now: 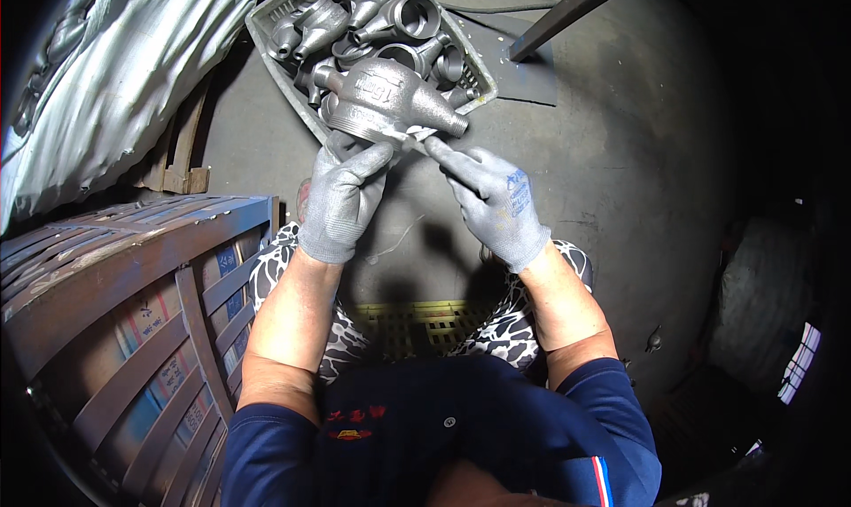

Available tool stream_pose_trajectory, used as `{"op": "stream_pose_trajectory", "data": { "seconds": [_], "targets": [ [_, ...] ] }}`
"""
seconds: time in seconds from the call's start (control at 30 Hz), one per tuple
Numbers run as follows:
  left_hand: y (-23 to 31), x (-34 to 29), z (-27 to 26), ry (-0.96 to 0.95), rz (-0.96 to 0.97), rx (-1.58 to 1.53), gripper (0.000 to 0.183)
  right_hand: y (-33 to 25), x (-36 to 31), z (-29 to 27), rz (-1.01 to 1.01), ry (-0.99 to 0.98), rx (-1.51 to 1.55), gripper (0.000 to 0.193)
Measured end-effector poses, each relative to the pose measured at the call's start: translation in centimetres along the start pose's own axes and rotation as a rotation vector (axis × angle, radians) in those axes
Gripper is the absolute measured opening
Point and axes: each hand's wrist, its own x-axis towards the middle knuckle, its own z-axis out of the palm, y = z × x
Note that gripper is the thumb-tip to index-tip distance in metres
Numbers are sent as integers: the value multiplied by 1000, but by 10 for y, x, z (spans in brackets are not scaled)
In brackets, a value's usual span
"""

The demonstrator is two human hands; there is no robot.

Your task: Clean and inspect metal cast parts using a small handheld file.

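**A:** ok so what've your fingers got? Left hand (341, 201), grey glove, is closed on the rim of that silvery casting (390, 95), thumb along its near side.

**B:** Yep. Your right hand (496, 201), also gloved, has its fingers bunched almost together at the casting's lower edge. There's a small whitish bit (419, 133) by the tips, can't tell what it is or whether you're gripping it.

**A:** And you've got the casting up in front of the pale crate (291, 81), covering part of its near end, narrow spout aimed right.

**B:** Crate's heaped with similar castings (319, 24), btw. Left of it you've got a big white sack (133, 90); nearer you and left, a brown slatted frame (97, 281).

**A:** Plus a yellow lattice thing (386, 311) between your knees, on your side of the crate, and a slanting bar (567, 18) off to its right.
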Motion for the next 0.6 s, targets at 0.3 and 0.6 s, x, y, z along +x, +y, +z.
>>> {"op": "stream_pose_trajectory", "data": {
  "seconds": [0.3,0.6],
  "targets": [
    [0,2,-4,-12,-26,-10,39,6,2,0,35,20,147,35],
    [3,2,-5,-25,-72,-54,38,14,3,4,57,-21,179,32]
  ]
}}
